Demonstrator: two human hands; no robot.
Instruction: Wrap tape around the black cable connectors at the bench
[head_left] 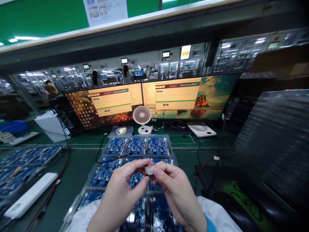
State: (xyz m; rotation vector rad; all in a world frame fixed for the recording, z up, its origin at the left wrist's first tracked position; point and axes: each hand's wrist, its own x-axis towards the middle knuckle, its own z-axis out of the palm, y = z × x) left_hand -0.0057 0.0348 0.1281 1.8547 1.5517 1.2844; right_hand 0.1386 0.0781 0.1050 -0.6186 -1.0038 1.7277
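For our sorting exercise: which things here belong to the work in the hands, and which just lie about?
In use: left hand; right hand; small white plastic connector; clear tray of blue circuit boards.

Lying about: small white desk fan; white power bank; two monitors.

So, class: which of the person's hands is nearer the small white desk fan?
Left. The left hand lies almost straight below the fan; the right hand sits further off to its right.

Green workbench (79, 167), clear tray (96, 167) of blue boards, desk fan (142, 120), two monitors (173, 96)

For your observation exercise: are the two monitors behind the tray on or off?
On. Both the left monitor and right monitor show lit desktop pictures with pale windows open.
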